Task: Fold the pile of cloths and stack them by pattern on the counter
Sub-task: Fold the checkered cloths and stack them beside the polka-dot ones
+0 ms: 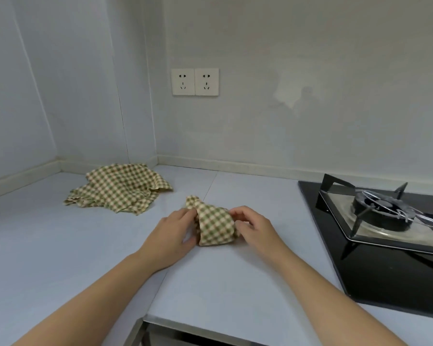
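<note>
Cloth [215, 226], green-and-cream check, sits bunched between both hands on my feed. On its left edge the left fingers [189, 213] curl in and pinch a fold near the top, with the thumb pressed against the lower edge. On its right edge the right fingers [236, 212] are bent over the fabric and grip it; I cannot tell where that thumb lies. The left hand [170, 231] and right hand [254, 228] come in from bare forearms at the bottom of the view, palms turned toward each other and knuckles up. One corner of the cloth pokes up behind the left fingertips, and its lower hem rests on the counter [85, 245], a pale grey-blue top with a seam running away from me just beside the cloth. Farther back and to the left, near the corner of the walls, lies the pile [118, 188] of cloths in the same check, loose and rumpled, well apart from the hands. To the right a black glass hob [375, 270] is set into the counter, with a burner [383, 208] under a dark pan support on a steel plate. On the wall [310, 71] behind, two white sockets [195, 81] sit side by side, their faces showing only pin slots. A steel edge [185, 328] runs along the counter's near side.
</note>
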The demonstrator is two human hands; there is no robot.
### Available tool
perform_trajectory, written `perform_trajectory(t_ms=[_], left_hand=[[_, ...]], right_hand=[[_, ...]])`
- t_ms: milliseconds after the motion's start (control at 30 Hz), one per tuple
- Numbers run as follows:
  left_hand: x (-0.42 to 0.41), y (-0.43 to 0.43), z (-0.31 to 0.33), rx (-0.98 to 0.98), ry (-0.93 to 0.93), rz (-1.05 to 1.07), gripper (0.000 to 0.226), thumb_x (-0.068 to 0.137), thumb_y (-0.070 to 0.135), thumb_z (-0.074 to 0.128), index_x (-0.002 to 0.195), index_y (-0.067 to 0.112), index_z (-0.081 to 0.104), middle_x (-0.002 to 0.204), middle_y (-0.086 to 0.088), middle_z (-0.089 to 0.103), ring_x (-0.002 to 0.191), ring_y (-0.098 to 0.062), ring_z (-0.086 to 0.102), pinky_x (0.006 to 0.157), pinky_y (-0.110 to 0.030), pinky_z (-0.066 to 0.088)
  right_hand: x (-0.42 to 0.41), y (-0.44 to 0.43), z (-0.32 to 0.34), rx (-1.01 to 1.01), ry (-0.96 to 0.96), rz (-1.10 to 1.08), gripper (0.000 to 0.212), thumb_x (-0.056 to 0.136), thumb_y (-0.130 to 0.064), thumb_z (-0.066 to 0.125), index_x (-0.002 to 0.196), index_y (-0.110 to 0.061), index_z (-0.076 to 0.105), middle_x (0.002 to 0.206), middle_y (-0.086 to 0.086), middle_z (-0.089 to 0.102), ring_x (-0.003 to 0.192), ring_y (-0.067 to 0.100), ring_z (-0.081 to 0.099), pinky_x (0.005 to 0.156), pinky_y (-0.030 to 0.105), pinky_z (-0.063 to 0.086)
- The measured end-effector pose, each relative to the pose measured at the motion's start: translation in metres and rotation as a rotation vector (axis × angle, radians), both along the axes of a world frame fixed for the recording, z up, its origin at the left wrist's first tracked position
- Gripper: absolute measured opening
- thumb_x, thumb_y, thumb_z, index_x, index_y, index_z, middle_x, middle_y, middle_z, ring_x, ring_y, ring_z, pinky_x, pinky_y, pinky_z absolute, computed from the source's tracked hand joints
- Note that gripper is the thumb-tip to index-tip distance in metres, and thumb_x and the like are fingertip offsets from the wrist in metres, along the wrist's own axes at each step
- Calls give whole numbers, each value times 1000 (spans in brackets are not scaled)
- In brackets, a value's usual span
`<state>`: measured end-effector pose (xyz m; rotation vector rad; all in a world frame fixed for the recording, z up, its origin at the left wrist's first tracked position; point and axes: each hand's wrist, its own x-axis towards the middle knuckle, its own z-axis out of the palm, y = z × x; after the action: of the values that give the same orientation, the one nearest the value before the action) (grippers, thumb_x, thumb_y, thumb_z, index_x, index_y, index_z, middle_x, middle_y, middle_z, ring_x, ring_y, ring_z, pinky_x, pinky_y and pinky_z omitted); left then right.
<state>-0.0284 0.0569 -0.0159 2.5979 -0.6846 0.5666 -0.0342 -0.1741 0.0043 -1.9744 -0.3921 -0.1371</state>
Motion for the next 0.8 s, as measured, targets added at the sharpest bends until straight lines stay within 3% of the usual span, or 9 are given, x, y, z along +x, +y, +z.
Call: perform_trajectory(t_ms=[100,167,233,333,433,533,667,733,800], left_hand=[[1,3,1,-24,32,30,38,86,22,60,120,31,47,102,10,51,92,-12,49,80,-33,42],[1,3,2,-80,24,34,69,80,15,65,140,33,36,123,9,46,105,-11,48,89,-31,42],[2,7,3,-64,-66,29,82,75,10,70,144,34,33,144,4,34,122,-14,41,97,-32,40],[5,11,5,106,-208,29,55,68,6,75,115,28,58,143,-2,40,124,-21,42,91,-37,44],[6,13,4,83,-245,86,33,66,-2,71,90,19,63,111,0,59,97,-21,57,74,-32,44],[7,14,4,-42,-260,195,26,65,-9,68,81,11,62,90,-2,60,76,-24,58,59,-35,46],[9,24,2,-196,-228,449,16,76,-3,69,80,8,58,81,-5,58,69,-27,54,54,-34,37],[9,28,3,-215,-153,583,10,84,2,63,90,9,59,91,-6,58,82,-28,54,64,-36,37],[9,30,1,-195,-109,670,20,87,4,57,104,12,61,105,-5,58,99,-26,52,78,-36,35]], right_hand=[[-2,3,-2,-173,-53,107,39,84,-7,59,111,-34,63,99,-10,62,88,8,60,79,19,49],[-4,7,-1,-160,-109,128,47,79,3,56,110,-33,62,96,-8,60,86,7,58,77,17,46],[-4,11,1,-139,-155,138,50,78,8,53,110,-30,61,92,-5,60,84,8,56,74,17,46],[-5,14,-1,-141,-225,126,50,78,8,55,108,-32,60,85,-4,57,81,12,55,73,20,46],[-1,13,-6,-200,-303,78,35,77,9,57,94,-19,69,81,-7,53,78,12,54,69,14,42],[1,8,-8,-184,-349,-19,26,75,10,59,75,-16,64,78,-7,54,73,12,53,66,18,43],[6,-1,-5,-70,-411,-174,30,70,16,55,68,-14,55,77,0,55,76,12,53,71,19,43],[9,-6,-3,-33,-378,-213,34,70,18,53,65,-15,51,80,1,55,80,10,52,72,13,39],[10,-10,-3,-45,-329,-243,39,71,18,50,63,-20,49,86,0,58,88,8,54,73,7,35]])
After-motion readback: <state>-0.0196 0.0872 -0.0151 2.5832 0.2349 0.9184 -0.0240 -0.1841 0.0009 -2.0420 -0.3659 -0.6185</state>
